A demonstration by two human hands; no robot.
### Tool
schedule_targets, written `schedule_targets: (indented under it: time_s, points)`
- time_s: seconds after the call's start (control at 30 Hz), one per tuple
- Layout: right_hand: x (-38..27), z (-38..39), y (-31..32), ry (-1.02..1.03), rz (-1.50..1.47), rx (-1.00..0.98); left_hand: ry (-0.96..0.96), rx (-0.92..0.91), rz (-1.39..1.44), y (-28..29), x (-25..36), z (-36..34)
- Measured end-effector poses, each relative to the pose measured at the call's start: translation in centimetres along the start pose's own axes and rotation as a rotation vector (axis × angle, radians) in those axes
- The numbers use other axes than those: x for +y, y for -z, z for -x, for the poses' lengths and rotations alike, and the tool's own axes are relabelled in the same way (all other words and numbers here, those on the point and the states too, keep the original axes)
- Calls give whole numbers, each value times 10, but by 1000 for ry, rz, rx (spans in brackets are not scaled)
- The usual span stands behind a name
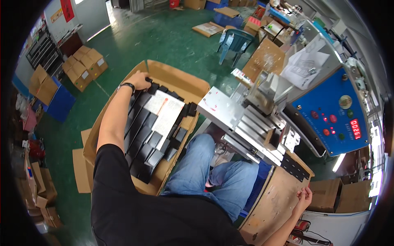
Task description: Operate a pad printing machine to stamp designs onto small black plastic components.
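Note:
At the far end of an open cardboard box [199, 82] on my left, my left hand [140, 80] is closed on a black plastic part [149, 80]. Several more long black parts [137, 123] fill the box, with a white printed sheet [163, 110] lying over them. My right hand [304, 199] hangs above the wooden board [262, 201] at the lower right. Its fingers are loosely curled and apart, with nothing visible in them. Close by, a few flat black pieces with holes [293, 169] lie along the board's far edge.
A metal printing machine [230, 108] stands in front of me, with a blue control panel [332, 112] at its right. Behind it is a green plastic chair [236, 43]. Cartons [84, 65] stand on the green floor at left; more cartons [324, 194] sit beyond my right hand.

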State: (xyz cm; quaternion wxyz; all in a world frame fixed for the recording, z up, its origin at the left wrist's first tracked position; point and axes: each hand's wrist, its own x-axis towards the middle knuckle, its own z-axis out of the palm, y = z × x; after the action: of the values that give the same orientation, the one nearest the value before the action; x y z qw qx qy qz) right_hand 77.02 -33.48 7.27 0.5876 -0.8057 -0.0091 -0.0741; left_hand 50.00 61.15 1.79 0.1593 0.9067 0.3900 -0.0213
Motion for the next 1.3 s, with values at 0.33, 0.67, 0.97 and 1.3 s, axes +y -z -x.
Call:
schedule_targets:
  time_s: [0.33, 0.67, 0.97, 1.3]
  points:
    - [8, 14, -1, 5, 39, -8, -60, 260, 153, -12, 19, 26]
    - [5, 7, -10, 37, 45, -11, -177, 467, 261, -22, 14, 28]
    - [-9, 21, -26, 52, 77, -13, -341, 488, 446, 6, 112, 100]
    - [-133, 26, -182, 422, -139, -456, -463, 216, 44, -84, 152, 179]
